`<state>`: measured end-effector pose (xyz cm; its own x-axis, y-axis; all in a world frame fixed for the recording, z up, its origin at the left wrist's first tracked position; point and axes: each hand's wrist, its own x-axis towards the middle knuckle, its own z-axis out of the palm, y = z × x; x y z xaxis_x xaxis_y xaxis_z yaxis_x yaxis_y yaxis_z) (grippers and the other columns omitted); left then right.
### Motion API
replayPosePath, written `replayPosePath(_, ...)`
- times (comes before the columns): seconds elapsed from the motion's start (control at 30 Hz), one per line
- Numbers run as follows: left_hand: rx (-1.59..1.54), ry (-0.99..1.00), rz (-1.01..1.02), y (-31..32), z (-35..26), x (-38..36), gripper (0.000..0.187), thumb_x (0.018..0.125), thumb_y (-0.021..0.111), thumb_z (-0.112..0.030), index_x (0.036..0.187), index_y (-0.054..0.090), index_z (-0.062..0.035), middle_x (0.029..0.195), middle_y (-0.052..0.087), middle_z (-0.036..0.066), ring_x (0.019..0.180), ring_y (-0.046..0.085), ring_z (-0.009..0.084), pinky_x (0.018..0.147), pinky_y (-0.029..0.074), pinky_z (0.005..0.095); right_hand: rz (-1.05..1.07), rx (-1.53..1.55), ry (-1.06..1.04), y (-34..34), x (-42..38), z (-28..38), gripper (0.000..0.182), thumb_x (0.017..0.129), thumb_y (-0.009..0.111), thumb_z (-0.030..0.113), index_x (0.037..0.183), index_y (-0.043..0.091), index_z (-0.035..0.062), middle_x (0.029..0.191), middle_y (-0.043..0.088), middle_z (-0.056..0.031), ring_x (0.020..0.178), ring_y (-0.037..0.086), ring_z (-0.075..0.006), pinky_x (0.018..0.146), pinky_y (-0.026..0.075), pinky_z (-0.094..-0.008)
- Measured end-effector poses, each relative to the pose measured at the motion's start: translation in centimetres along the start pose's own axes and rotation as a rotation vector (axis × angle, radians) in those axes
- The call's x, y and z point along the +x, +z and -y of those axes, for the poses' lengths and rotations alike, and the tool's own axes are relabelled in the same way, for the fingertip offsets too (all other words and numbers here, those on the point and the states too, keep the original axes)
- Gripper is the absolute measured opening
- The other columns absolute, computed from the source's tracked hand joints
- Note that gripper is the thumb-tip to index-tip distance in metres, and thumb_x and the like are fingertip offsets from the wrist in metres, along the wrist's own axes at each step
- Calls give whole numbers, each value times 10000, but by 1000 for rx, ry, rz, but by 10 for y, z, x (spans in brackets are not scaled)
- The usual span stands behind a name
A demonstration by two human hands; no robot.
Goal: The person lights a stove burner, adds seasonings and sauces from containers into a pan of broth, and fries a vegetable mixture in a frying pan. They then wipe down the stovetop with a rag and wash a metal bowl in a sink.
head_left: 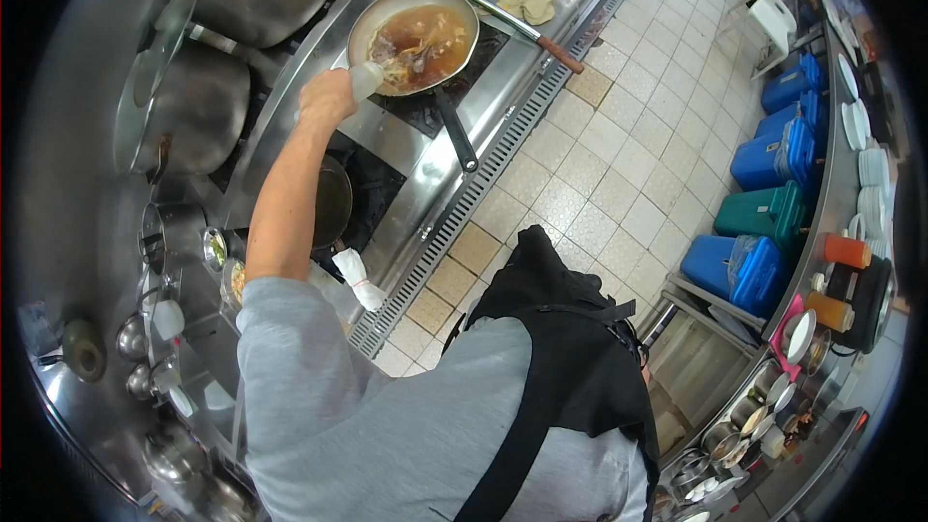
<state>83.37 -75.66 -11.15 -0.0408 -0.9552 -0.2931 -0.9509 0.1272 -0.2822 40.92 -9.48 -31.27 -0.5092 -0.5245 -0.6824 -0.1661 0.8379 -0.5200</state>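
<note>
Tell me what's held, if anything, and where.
The left hand holds a pale translucent container, gripped behind its end nearest the pan. Right hand: not visible.

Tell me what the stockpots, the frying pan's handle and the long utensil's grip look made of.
Stockpots: dull grey metal, steel or aluminium, by their soft sheen. Frying pan's handle: probably moulded plastic, black and smooth. Utensil's grip: likely wood, reddish-brown against the shiny shaft.
</note>
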Motion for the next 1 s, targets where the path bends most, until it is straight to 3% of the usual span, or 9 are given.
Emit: replayPosePath(1.0, -72, -7, -11, 5, 8, 7, 334, 768, 722, -130, 1089, 725, -36, 1100, 722, 182, 1056, 691, 341, 910, 556, 420, 13, 30, -30, 8, 20, -43, 615, 822, 740, 170, 1377, 539, -4, 1286, 654, -212, 1214, 625, -280, 1021, 472, -349)
